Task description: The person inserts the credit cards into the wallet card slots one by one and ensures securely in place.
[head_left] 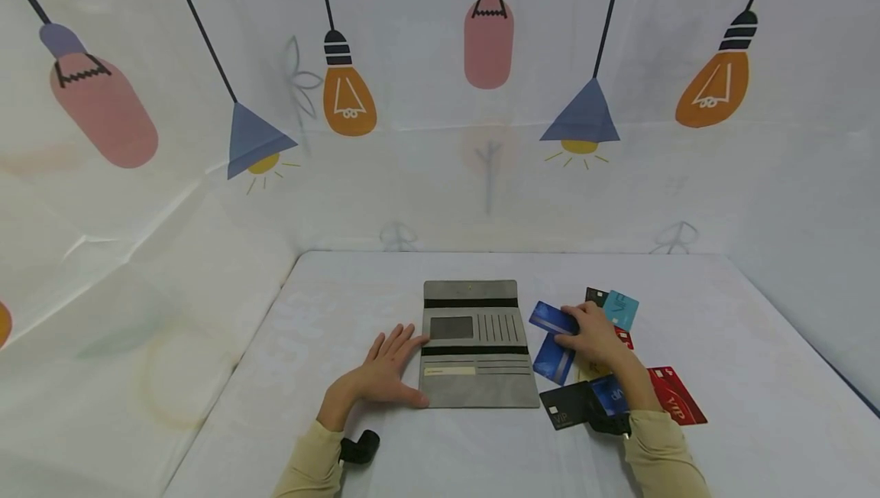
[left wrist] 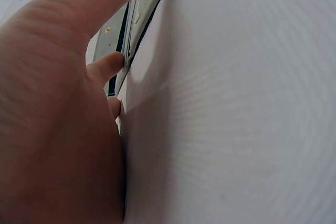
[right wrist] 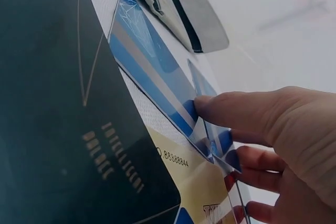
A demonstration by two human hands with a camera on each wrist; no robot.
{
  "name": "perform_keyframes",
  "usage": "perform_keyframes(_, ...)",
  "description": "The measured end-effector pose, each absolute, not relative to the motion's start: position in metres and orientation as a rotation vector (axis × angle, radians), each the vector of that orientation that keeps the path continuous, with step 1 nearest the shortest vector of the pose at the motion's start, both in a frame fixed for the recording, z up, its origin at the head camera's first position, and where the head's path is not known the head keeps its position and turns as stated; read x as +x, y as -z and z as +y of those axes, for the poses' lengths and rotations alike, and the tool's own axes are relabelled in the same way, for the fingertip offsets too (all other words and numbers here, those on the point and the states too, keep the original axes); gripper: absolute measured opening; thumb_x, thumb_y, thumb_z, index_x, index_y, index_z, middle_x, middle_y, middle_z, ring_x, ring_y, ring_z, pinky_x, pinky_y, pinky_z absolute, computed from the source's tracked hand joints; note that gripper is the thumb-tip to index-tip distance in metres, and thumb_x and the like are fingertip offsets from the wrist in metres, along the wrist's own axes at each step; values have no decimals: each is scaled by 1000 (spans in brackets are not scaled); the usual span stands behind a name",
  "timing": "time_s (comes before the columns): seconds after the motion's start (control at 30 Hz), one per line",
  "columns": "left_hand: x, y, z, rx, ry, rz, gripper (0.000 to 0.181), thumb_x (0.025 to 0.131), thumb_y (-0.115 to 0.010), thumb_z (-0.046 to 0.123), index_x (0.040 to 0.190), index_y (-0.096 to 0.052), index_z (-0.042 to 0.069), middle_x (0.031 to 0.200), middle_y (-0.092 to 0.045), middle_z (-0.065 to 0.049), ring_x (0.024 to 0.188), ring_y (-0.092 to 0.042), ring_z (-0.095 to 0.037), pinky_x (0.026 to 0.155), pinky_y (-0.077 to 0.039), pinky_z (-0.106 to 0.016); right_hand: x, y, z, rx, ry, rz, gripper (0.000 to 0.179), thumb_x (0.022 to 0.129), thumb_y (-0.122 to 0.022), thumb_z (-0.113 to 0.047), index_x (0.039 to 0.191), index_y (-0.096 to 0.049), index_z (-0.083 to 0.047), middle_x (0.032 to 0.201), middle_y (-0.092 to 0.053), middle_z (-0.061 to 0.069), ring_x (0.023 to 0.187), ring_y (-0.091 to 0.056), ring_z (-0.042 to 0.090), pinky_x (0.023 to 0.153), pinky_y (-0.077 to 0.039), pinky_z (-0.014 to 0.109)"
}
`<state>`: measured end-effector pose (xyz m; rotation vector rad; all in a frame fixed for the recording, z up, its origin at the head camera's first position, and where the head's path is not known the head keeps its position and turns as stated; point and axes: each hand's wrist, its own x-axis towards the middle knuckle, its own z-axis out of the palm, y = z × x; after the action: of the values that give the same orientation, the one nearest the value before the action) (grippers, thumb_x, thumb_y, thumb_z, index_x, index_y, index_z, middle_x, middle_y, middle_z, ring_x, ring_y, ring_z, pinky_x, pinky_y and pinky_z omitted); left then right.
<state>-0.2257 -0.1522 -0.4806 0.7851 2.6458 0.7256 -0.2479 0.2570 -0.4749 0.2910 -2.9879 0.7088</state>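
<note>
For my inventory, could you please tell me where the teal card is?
In the head view, the teal card lies beyond the right hand, beside a black card, right of the wallet.

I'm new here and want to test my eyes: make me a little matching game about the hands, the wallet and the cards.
Things:
1. Wallet
2. Left hand
3. Right hand
4. Teal card

Place, colour or state:
A. Pinching a blue card
B. On the table, just beyond the right hand
C. Grey, spread open
D. Touching the wallet's left edge

Pairs: 1-C, 2-D, 3-A, 4-B
</note>
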Motion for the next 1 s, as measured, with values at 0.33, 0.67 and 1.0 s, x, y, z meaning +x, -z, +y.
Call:
perform_keyframes(0.33, -226, 480, -152, 781, -720, 2644, 101, 76, -78, 55, 156, -27, 20, 166, -7, -15, 153, 2, -34, 119, 3, -57, -250, 481, 256, 260, -659, -2925, 53, 84, -74, -15, 128, -56, 7, 115, -49, 27, 105, -52, 43, 88, -46, 61)
perform_keyframes(0.67, -226, 482, -153, 786, -720, 2649, 101, 76, -77, 56, 156, -28, 20, 166, -7, -15, 153, 1, -34, 119, 3, -57, -249, 477, 254, 201, -706, -2906, 41, 90, -66, -6, 129, -57, 2, 117, -48, 23, 97, -56, 38, 88, -49, 60)
perform_keyframes(1.0, -226, 482, -153, 793, -734, 2642, 101, 76, -77, 56, 156, -28, 20, 166, -7, -15, 153, 2, -34, 119, 3, -58, -246, 471, 256, 207, -803, -2831, 33, 92, -55, 3, 125, -60, 0, 117, -50, 22, 104, -58, 42, 88, -49, 61)
